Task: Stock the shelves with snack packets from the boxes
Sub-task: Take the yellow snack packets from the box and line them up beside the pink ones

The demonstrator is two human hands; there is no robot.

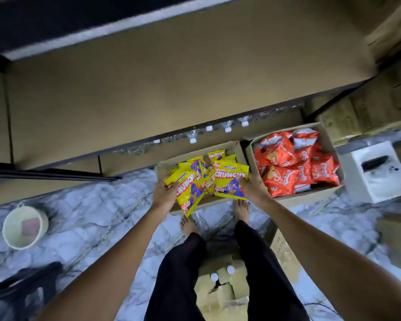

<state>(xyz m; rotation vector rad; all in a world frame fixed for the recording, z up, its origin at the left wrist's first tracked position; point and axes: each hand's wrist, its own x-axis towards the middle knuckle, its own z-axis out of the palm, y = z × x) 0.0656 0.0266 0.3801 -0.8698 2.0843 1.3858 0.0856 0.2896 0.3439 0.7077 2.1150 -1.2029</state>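
I look straight down at an open cardboard box (237, 147) on the floor, holding several yellow Crunchy snack packets (208, 167). My left hand (166, 193) grips one yellow packet (187, 189) by its left edge, lifted over the box's near rim. My right hand (252, 186) grips another yellow packet (229, 181) by its right edge. Right of this box stands a second cardboard box (329, 144) full of orange-red snack packets (294, 165). A broad brown shelf board (148, 84) spans the view above the boxes.
Clear water bottles (227, 127) line the lower shelf behind the boxes. A white bucket (23, 227) sits on the marble floor at left, a white box (377, 170) at right. A torn carton with bottle caps (220, 283) lies between my legs; more cartons (285, 256) behind.
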